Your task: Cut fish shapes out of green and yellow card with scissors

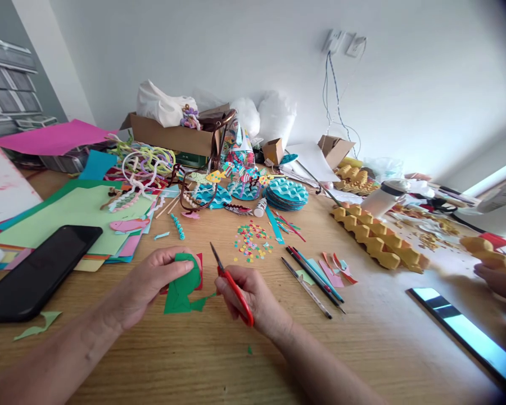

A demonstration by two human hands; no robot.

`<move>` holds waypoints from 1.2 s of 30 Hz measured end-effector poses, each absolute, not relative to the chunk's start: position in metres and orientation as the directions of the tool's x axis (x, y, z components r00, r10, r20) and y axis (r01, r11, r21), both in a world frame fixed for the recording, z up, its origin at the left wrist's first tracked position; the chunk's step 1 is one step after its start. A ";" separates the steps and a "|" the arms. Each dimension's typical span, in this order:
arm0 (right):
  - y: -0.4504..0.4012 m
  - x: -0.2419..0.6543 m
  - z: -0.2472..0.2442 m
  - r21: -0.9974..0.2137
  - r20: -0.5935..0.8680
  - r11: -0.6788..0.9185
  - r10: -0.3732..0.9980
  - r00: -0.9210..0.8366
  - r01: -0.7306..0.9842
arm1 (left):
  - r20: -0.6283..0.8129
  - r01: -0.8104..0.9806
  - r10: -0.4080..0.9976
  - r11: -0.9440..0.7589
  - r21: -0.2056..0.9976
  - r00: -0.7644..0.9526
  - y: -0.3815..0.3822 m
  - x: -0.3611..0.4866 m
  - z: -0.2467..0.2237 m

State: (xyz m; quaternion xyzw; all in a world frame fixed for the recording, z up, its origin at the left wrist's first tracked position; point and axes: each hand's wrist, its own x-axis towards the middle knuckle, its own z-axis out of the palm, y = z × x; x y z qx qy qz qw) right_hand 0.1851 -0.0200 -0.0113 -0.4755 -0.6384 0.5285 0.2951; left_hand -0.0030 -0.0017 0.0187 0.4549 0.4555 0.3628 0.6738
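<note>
Left hand [162, 274] grips green paper [179, 295]; right hand [256, 297] holds red-handled scissors [236, 292]. Cutting appears partly complete: one edge is curved, a trailing strip [198, 304] seems attached.

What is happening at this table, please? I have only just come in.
A person is working with cut paper. The left hand pinches a piece of green paper, with some red paper showing behind it. The right hand holds red-handled scissors, their blades apart from the green piece. Colourful paper dots lie on the table beyond. At the right edge, another person's hand is near a yellow egg-carton piece.
</note>
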 end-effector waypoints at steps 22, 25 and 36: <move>-0.017 0.197 0.028 0.060 -0.355 0.204 0.919 -0.170 0.977 | -0.365 -0.201 0.895 0.419 0.886 0.258 0.011 0.000 -0.006; -0.020 0.195 0.032 0.083 -0.342 0.204 0.925 -0.164 0.976 | -0.356 -0.275 0.908 0.408 0.871 0.221 0.014 0.002 -0.013; -0.011 0.171 0.017 -0.026 -0.187 0.616 0.771 -0.609 0.787 | -0.299 -0.355 0.935 0.349 0.867 0.189 0.026 0.010 -0.017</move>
